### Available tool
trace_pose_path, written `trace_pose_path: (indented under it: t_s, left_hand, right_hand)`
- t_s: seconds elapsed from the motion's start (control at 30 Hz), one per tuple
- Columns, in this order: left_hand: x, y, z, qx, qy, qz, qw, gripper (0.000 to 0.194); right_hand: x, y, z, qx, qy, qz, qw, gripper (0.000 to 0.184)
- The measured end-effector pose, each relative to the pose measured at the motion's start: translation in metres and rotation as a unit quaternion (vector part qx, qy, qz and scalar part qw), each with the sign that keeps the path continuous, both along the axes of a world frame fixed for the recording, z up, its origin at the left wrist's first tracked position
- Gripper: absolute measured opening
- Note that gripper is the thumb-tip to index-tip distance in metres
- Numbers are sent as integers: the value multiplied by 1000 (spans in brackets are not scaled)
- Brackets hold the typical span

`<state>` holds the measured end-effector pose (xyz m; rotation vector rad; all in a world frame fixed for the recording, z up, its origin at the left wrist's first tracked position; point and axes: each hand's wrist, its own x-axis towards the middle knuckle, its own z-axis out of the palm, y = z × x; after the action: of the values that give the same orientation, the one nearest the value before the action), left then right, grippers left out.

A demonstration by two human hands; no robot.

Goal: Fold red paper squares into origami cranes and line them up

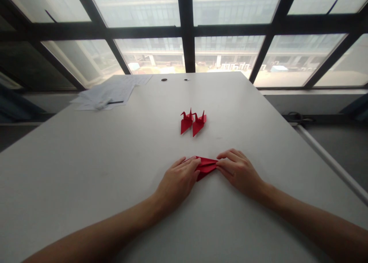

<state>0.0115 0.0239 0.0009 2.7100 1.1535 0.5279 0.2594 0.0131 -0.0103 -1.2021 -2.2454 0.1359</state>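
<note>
A partly folded piece of red paper [206, 167] lies flat on the white table [115, 171], between my two hands. My left hand [178, 180] rests on its left end, fingers bent and pressing down on it. My right hand [237, 170] pinches the paper's right tip with its fingers together. Much of the paper is hidden under my fingers. Farther back, near the table's middle, two finished red paper cranes [192, 122] stand side by side, apart from both hands.
A loose stack of white paper sheets [107, 95] with a dark pen lies at the far left corner. Two small round holes [164, 79] sit at the table's back edge. Large windows with dark frames rise behind the table.
</note>
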Motion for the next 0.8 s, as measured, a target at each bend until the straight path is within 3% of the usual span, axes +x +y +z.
trace_pose_path:
  t_s: [0.43, 0.8]
  left_hand:
    - [5, 3, 7, 8, -25, 11, 1000, 23]
    - [4, 3, 2, 3, -7, 9, 1000, 25]
  right_hand:
    - [-3, 3, 2, 14, -16, 6, 1000, 14]
    - [-4, 1, 4, 24, -52, -3, 998, 18]
